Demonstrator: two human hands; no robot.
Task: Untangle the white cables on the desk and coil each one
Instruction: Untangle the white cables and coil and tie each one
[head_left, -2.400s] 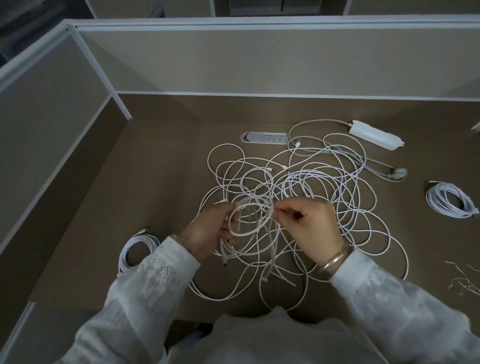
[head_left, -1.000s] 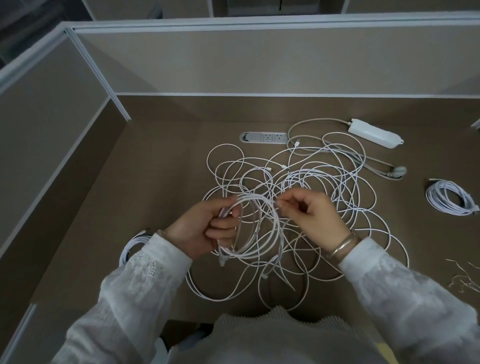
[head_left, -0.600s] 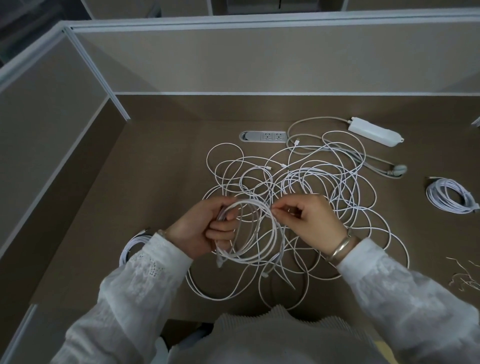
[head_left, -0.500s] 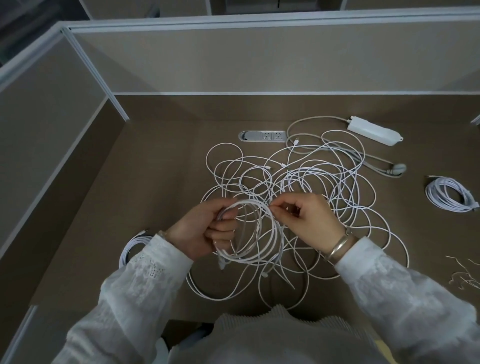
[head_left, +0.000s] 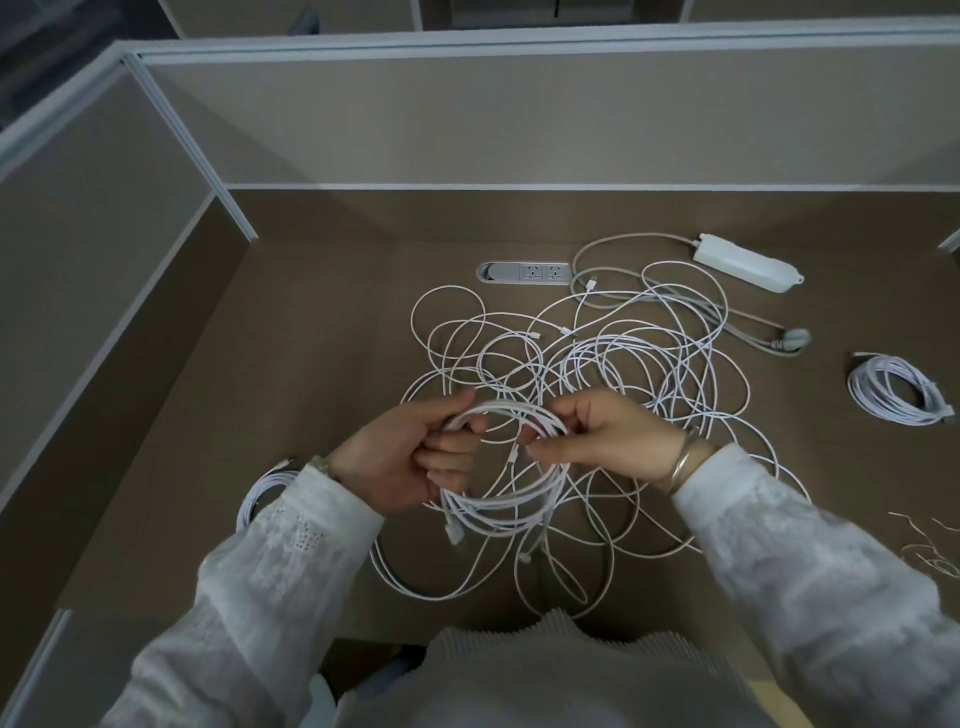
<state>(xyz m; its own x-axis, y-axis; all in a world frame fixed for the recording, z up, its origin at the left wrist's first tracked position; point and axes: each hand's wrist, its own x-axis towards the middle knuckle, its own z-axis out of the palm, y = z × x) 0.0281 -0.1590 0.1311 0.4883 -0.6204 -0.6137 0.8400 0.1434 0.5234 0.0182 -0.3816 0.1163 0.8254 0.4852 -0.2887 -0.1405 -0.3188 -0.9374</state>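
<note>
Left hand (head_left: 395, 457): fingers curled round the left side of a partly wound coil (head_left: 511, 478) of white cable, thumb on top of the strands.

Right hand (head_left: 597, 436): thumb and fingers pinch the upper right of the same coil; a metal bangle (head_left: 683, 462) sits on the wrist.

Partly wound coil: several turns, held just above the desk between both hands. A connector end (head_left: 454, 532) hangs from its lower left, and a strand trails down into the tangle.

Tangle of white cables (head_left: 597, 364): loose overlapping loops spread across the middle of the brown desk (head_left: 322, 374), reaching from behind the hands to the near edge below them. Small plugs show among the loops; how many cables there are cannot be told.

Finished coil, right (head_left: 896, 389): lies flat on the desk, well apart from the tangle.

Finished coil, left (head_left: 260, 493): lies on the desk beside the left sleeve (head_left: 270, 571), partly hidden by it.

White power strip (head_left: 745, 262): at the far right of the desk, its grey cord running beside the tangle to a plug (head_left: 795, 338).

Recessed socket panel (head_left: 524, 272): set into the desk behind the tangle.

Thin wire ties (head_left: 930, 551): scattered at the right edge.

Grey partition walls (head_left: 519, 119): enclose the desk at back and left.
</note>
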